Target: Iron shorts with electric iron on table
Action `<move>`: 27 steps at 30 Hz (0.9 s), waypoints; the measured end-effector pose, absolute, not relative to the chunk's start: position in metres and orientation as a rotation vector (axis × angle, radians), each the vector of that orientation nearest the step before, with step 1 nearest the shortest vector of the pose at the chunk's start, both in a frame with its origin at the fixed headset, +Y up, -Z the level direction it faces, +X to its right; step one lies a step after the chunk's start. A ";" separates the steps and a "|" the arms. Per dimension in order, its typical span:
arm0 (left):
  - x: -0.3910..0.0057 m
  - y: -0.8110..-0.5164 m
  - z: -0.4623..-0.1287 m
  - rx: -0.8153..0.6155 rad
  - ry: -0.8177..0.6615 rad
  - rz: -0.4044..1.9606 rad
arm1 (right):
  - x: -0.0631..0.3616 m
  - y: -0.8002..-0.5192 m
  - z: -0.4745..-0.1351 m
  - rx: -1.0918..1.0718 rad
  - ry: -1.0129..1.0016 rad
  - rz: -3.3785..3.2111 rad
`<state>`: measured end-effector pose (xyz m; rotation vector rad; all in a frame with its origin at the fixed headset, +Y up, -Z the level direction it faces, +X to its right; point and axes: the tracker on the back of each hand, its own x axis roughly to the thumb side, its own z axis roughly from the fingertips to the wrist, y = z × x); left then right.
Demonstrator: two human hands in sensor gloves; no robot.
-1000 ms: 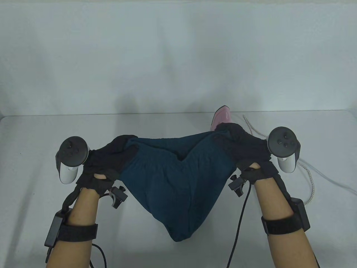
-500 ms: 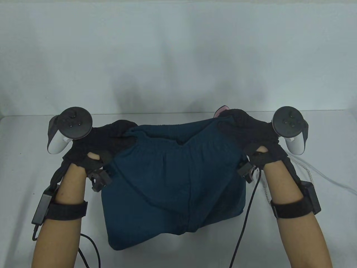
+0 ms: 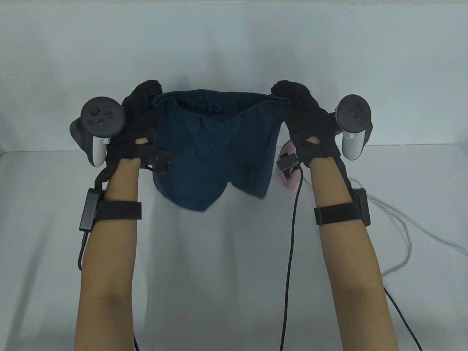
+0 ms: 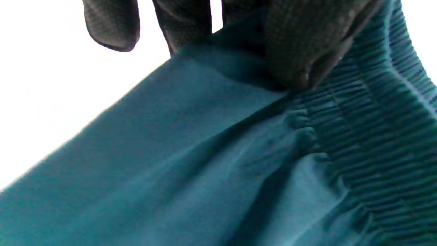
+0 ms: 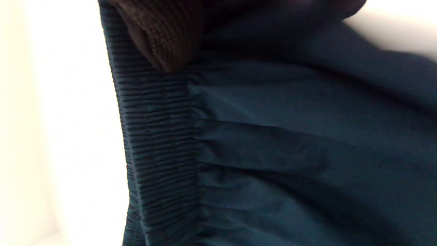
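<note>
Dark teal shorts (image 3: 215, 146) with a ribbed elastic waistband hang in the air above the far part of the table. My left hand (image 3: 144, 100) grips the waistband's left end and my right hand (image 3: 289, 93) grips its right end. The waistband is stretched between them and the legs hang down. In the left wrist view my gloved fingers (image 4: 300, 44) pinch the shorts (image 4: 211, 164) beside the waistband. In the right wrist view a gloved fingertip (image 5: 160, 37) presses on the waistband of the shorts (image 5: 273, 147). A pink iron (image 3: 289, 172) stands behind my right wrist, mostly hidden.
The iron's white braided cord (image 3: 395, 219) loops over the grey table (image 3: 219, 256) at the right, beside a white cable (image 3: 438, 237). A pale wall rises behind the table's far edge.
Both hands have lifted the shorts up and away from me. The shorts, bunched and sagging low near the table before, now hang stretched by the waistband, higher and farther back.
</note>
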<state>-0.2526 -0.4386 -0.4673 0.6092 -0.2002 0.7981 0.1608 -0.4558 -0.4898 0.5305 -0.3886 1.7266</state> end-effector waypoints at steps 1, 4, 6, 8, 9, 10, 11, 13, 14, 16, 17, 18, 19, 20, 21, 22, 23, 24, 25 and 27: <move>-0.256 -0.439 -0.457 0.626 -0.228 0.785 | 0.162 -0.456 -0.483 0.579 -0.405 1.731; -0.266 -0.460 -0.437 0.600 -0.287 0.744 | 0.165 -0.472 -0.464 0.690 -0.408 1.851; -0.272 -0.487 -0.427 0.511 -0.323 0.704 | 0.165 -0.497 -0.455 0.720 -0.299 1.927; -0.278 -0.525 -0.418 0.367 -0.333 0.645 | 0.165 -0.531 -0.447 0.720 -0.182 2.002; -0.281 -0.546 -0.413 0.290 -0.342 0.617 | 0.163 -0.553 -0.443 0.709 -0.107 2.052; -0.283 -0.561 -0.410 0.231 -0.347 0.601 | 0.161 -0.568 -0.440 0.707 -0.041 2.092; -0.285 -0.587 -0.405 0.119 -0.337 0.563 | 0.158 -0.593 -0.434 0.716 0.066 2.168; -0.286 -0.628 -0.397 -0.037 -0.343 0.481 | 0.150 -0.632 -0.422 0.732 0.200 2.290; -0.286 -0.647 -0.393 -0.101 -0.344 0.449 | 0.146 -0.651 -0.416 0.741 0.265 2.335; -0.282 -0.681 -0.384 -0.223 -0.350 0.378 | 0.136 -0.686 -0.401 0.761 0.406 2.416; -0.279 -0.689 -0.381 -0.263 -0.358 0.347 | 0.134 -0.693 -0.398 0.767 0.432 2.431; -0.275 -0.704 -0.375 -0.346 -0.378 0.279 | 0.128 -0.707 -0.390 0.804 0.534 2.474; -0.271 -0.714 -0.370 -0.401 -0.390 0.226 | 0.125 -0.718 -0.383 0.830 0.606 2.511; -0.269 -0.722 -0.365 -0.441 -0.408 0.174 | 0.123 -0.726 -0.377 0.844 0.628 2.533; -0.265 -0.729 -0.358 -0.490 -0.430 0.115 | 0.119 -0.735 -0.369 0.866 0.668 2.549; -0.264 -0.732 -0.354 -0.508 -0.438 0.086 | 0.117 -0.740 -0.364 0.882 0.716 2.557; -0.260 -0.733 -0.347 -0.500 -0.460 0.034 | 0.113 -0.744 -0.354 0.913 0.775 2.567; -0.257 -0.732 -0.341 -0.486 -0.483 0.005 | 0.110 -0.745 -0.348 0.932 0.766 2.582; -0.255 -0.731 -0.337 -0.501 -0.499 -0.038 | 0.107 -0.745 -0.342 0.960 0.756 2.603; -0.249 -0.731 -0.326 -0.529 -0.526 -0.119 | 0.102 -0.745 -0.332 1.015 0.792 2.642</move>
